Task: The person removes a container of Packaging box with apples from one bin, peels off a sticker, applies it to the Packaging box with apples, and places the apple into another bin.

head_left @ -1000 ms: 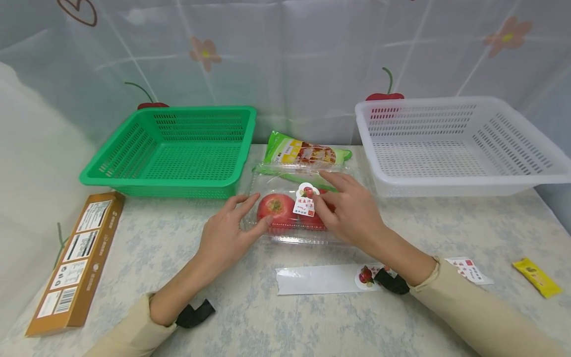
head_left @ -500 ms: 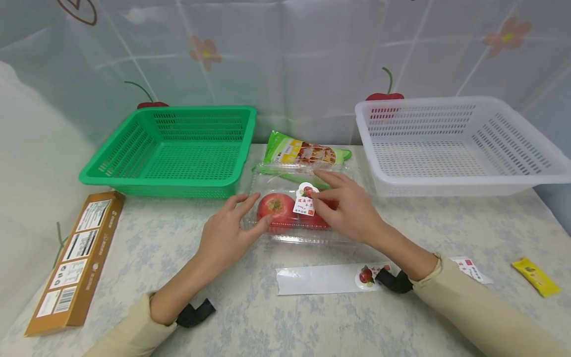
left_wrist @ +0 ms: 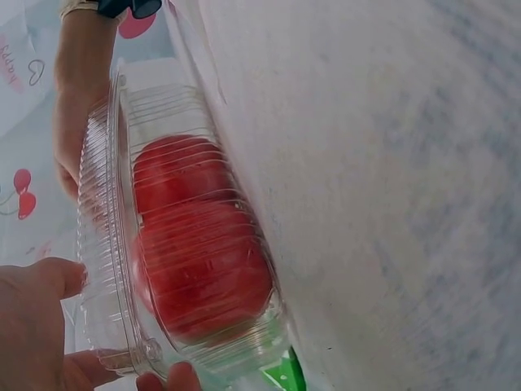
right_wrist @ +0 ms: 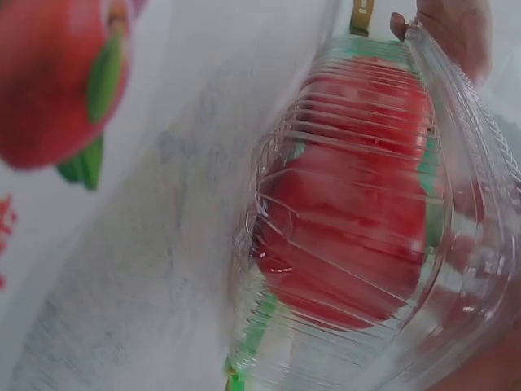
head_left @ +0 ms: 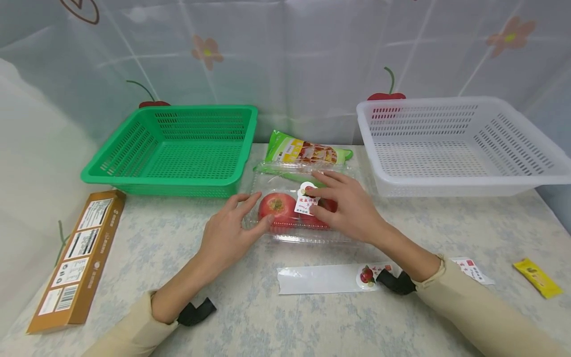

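Clear clamshell box (head_left: 276,184) lies flat on the tablecloth (head_left: 250,317) straight in front of me, nearer than the green basket (head_left: 160,181) and the white basket (head_left: 464,179); central placing puts it within reach of both arms. Two red apples (head_left: 277,209) sit side by side inside. A white label (head_left: 305,202) lies tilted on the lid above the right-hand apple. My left hand (head_left: 229,235) is at the box's left end, fingers and thumb relaxed and parted around the corner, touching rather than clenched; I judge this braces the box against sliding. My right hand (head_left: 354,210) is spread over the lid's right half, fingers loosely bent, nothing enclosed, fingertips at the label; contact there would keep it flat, though pressure cannot be read. A pale backing strip (head_left: 316,279) with another printed label lies just on my side of the box, partly under my right forearm, presumably for easy reach. A green food packet (head_left: 308,152) lies behind the box, partly seen through the lid; cannot tell whether the rim rests on it. Carton (head_left: 78,263) and yellow sachet (head_left: 537,277) lie well apart, out of my hands' way.
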Demonstrator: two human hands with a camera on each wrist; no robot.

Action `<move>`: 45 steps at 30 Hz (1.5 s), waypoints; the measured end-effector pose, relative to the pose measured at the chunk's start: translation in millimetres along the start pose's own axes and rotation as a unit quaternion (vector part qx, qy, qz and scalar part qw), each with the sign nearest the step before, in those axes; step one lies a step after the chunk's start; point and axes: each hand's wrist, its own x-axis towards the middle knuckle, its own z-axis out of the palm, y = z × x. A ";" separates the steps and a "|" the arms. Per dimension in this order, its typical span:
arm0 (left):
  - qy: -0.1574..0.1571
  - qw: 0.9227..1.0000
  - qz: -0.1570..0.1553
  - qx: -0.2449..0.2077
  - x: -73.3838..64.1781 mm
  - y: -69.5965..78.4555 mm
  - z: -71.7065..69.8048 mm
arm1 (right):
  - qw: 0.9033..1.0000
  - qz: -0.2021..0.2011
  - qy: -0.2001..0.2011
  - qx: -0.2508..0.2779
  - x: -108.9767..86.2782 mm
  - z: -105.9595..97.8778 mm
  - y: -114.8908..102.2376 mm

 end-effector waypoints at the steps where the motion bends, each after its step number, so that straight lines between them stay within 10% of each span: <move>1: 0.000 1.000 0.000 -0.001 0.0 -0.1 0.1 | 1.000 -0.001 -0.010 -0.017 0.1 -0.4 -0.7; 15: -0.003 1.000 0.000 -0.013 -0.7 -1.8 0.9 | 0.984 0.012 -0.079 -0.159 3.3 -1.2 -8.3; 31: 0.001 1.000 0.001 -0.009 -0.5 -1.5 1.6 | 0.991 -0.060 0.066 -0.096 0.5 6.7 -6.5; 45: 0.002 1.000 0.006 -0.012 -0.1 -2.0 0.5 | 0.982 0.017 -0.080 -0.168 1.3 -0.6 -10.7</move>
